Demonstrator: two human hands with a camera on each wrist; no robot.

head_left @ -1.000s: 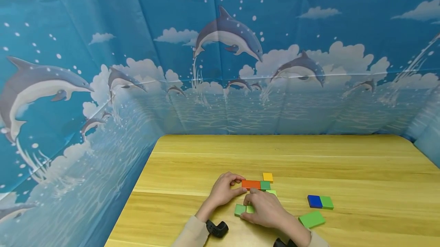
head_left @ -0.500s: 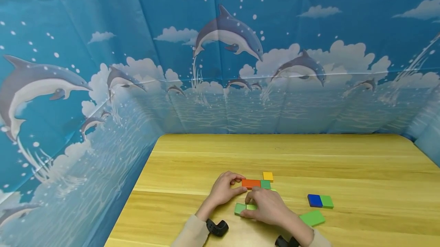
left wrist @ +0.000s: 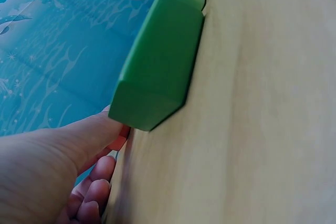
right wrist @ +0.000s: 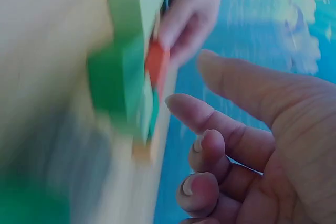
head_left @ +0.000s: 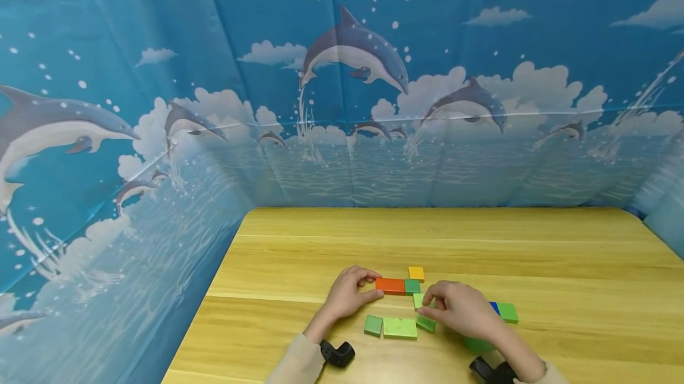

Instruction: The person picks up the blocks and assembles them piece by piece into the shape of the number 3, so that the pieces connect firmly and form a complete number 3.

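My left hand (head_left: pixel 346 295) holds the left end of a flat red block (head_left: pixel 390 286) between thumb and fingers; in the right wrist view the red block (right wrist: pixel 157 65) shows at those fingertips. A small dark green block (head_left: pixel 412 286) adjoins its right end, and a light green block (head_left: pixel 418 301) lies just below that. My right hand (head_left: pixel 464 308) hovers to the right with thumb and fingers apart, nothing between them. Nearer me sit a green square block (head_left: pixel 373 325), a light green oblong block (head_left: pixel 399 328) and a slanted green block (head_left: pixel 426 324). The right wrist view is blurred.
A yellow square block (head_left: pixel 416 273) lies beyond the red one. To the right are a blue block (head_left: pixel 495 308), partly hidden, beside a green block (head_left: pixel 508 313), and a larger green block (head_left: pixel 477 345) under my right forearm. A dolphin-print curtain (head_left: pixel 352 152) backs the wooden table (head_left: pixel 299 235).
My right hand has let go of the light green oblong block and moved right, uncovering it and the slanted green block. The left hand has stayed at the red block.
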